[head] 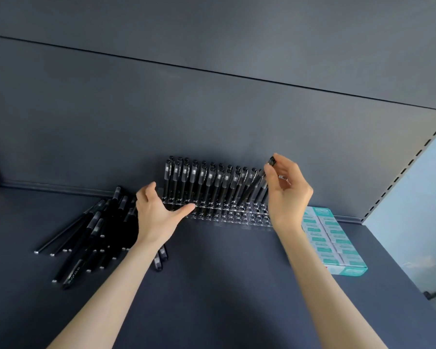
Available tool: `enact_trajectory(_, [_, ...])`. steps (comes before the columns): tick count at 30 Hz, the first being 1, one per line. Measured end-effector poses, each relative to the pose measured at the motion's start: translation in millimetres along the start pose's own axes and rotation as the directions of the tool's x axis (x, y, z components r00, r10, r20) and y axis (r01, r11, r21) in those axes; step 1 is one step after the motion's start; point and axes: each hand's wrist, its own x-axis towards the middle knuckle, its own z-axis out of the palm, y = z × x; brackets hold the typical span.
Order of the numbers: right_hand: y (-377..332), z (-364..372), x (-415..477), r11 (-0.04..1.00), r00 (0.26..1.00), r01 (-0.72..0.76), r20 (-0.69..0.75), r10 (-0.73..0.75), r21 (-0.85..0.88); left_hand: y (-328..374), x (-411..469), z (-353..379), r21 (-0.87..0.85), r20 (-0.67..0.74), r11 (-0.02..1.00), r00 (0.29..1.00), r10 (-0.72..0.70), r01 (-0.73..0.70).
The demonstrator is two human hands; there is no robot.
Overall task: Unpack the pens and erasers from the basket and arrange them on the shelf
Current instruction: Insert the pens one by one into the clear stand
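Right of centre, the right hand (287, 195) pinches a tilted black pen (252, 187) near its cap, the pen's tip down in the clear holder (227, 215) on the shelf (224, 285). The left hand (156, 215), fingers spread open, is at the holder's left end. Loose pens (91, 233) lie at lower left and erasers (335, 243) at right.

Pen (254, 184) in right hand (288, 190)

The scene is taken by one wide-angle camera worn on the head, set near and above the shelf (224, 285). It is faced forward and down toward the back panel (212, 109) at 12 o'clock; the perforated side upright (405, 168) is caught at 3 o'clock.
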Motion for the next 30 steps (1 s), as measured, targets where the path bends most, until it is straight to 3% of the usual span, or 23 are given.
enact_trajectory(3, [2,5,1,1.0,1.0,0.026,0.001,-0.026,-0.016,-5,5,3,-0.004,0.076,1.0,0.997,-0.03,0.03])
enact_trajectory(8, [6,11,-1,0.997,0.998,0.047,0.052,-0.044,-0.057,-11,7,4,0.029,0.016,1.0,1.0,-0.012,0.012])
enact_trajectory(18, [18,15,-8,0.945,0.958,0.226,0.231,-0.171,-0.236,-13,8,3,0.052,-0.01,0.998,1.0,0.02,-0.019])
enact_trajectory(30, [19,15,-7,0.922,0.941,0.169,0.336,-0.045,-0.349,-9,6,1,0.081,0.008,0.997,1.0,0.015,-0.016])
